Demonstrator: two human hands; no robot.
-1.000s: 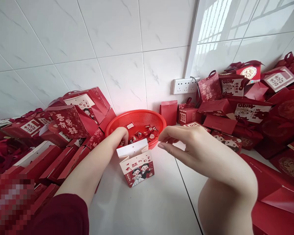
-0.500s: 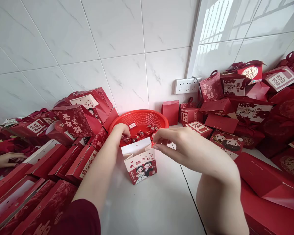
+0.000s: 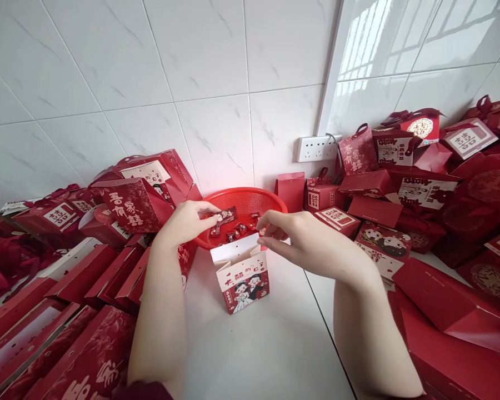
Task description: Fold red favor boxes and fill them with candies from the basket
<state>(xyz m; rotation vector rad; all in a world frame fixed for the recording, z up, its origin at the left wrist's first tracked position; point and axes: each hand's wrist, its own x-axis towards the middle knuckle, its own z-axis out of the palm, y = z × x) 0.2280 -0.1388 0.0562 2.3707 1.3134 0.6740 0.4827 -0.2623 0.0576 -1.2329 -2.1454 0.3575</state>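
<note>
A small open-topped paper gift box [image 3: 245, 278], cream and red with a cartoon bride and groom, stands upright on the white surface. Behind it is a red plastic basket [image 3: 250, 193] with several small wrapped candies [image 3: 238, 229] in the bottom. My left hand [image 3: 191, 221] is over the basket's left side, thumb and fingers closed on a dark red wrapped candy [image 3: 228, 214]. At the box's upper right corner is my right hand [image 3: 289, 232], its fingers curled and pinched by the rim; part of the grip is hidden.
Rows of red gift boxes [image 3: 87, 289] stand close on the left, with more boxes [image 3: 139, 205] piled behind. Another heap of boxes [image 3: 429, 189] fills the right side. A white power strip [image 3: 316, 149] is on the tiled wall [image 3: 216, 128].
My left hand has risen from inside the basket and now shows a wrapped candy in its fingers. My right hand has stayed by the box's corner, shifting only slightly.
</note>
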